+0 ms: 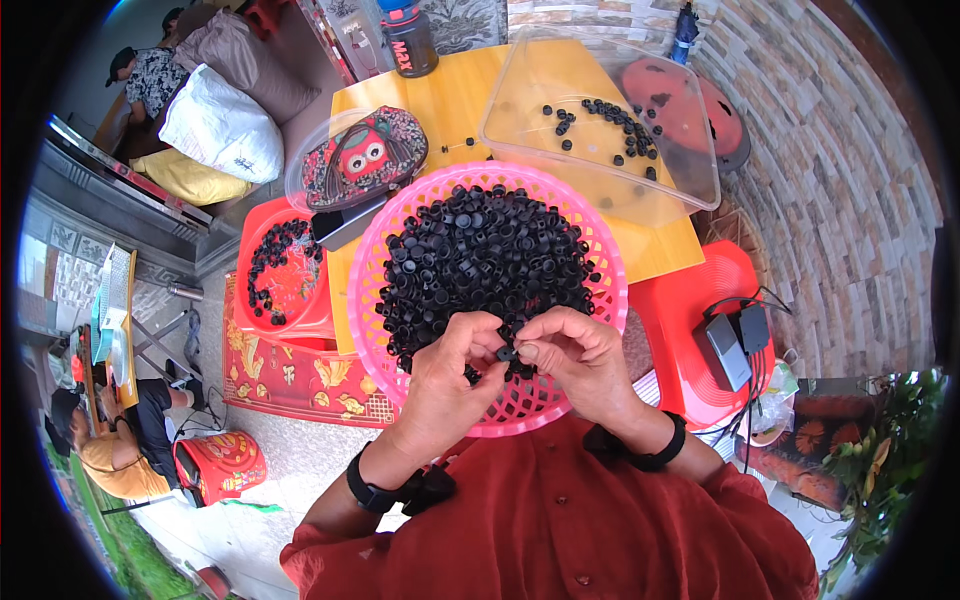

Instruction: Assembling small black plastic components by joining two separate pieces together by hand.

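A pink openwork plastic basket [367,300] stands in front of me, heaped with small round black plastic caps [480,240]. Over its near side my left hand [452,372] and my right hand [582,368] meet, their thumbs and forefingers pinched together. Between the fingertips sits one small black cap [506,354], which both hands touch. The other fingers curl inward, partly hiding the caps beneath them.
A wooden table [450,90] bears a clear plastic bin [600,195] with scattered caps, a patterned bag [335,180] and a bottle [412,50]. A red basin [285,310] with caps is at left; a red stool [680,310] holds cabled devices. Other people sit at left.
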`<state>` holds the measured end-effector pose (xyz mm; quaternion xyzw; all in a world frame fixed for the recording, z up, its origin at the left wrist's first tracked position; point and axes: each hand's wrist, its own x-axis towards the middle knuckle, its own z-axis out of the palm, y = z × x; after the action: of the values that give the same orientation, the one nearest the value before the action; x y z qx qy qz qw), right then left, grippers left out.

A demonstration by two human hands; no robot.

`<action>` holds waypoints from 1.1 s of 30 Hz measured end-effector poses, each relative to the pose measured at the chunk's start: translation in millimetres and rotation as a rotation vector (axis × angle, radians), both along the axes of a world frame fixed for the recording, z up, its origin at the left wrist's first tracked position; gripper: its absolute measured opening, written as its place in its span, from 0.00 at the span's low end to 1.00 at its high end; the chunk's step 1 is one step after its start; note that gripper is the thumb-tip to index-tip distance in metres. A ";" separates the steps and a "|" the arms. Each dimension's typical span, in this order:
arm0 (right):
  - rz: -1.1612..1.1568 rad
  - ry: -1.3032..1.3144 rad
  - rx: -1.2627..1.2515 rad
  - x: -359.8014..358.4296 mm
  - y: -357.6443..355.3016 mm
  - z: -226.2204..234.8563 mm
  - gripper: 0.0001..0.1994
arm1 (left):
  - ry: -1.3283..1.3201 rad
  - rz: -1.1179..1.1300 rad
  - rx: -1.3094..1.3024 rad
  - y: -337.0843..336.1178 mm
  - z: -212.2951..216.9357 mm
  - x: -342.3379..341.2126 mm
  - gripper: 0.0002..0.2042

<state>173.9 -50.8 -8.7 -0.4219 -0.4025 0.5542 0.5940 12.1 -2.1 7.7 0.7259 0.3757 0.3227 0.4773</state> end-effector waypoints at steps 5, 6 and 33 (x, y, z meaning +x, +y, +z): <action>0.030 -0.210 0.029 -0.4 1.0 -5.4 0.06 | 0.073 -0.049 0.100 -1.2 5.4 -1.2 0.24; 0.035 -0.212 0.027 -0.7 1.1 -4.4 0.06 | 0.072 -0.044 0.098 -1.7 5.7 -1.7 0.24; -0.008 -0.002 -0.109 16.5 -4.0 0.2 0.07 | 0.506 0.163 0.598 29.1 16.1 -13.9 0.15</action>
<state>190.4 -54.8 -8.5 -0.4557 -0.3707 0.5727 0.5718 -1.8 27.0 23.8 0.8573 0.4269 0.2658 0.1101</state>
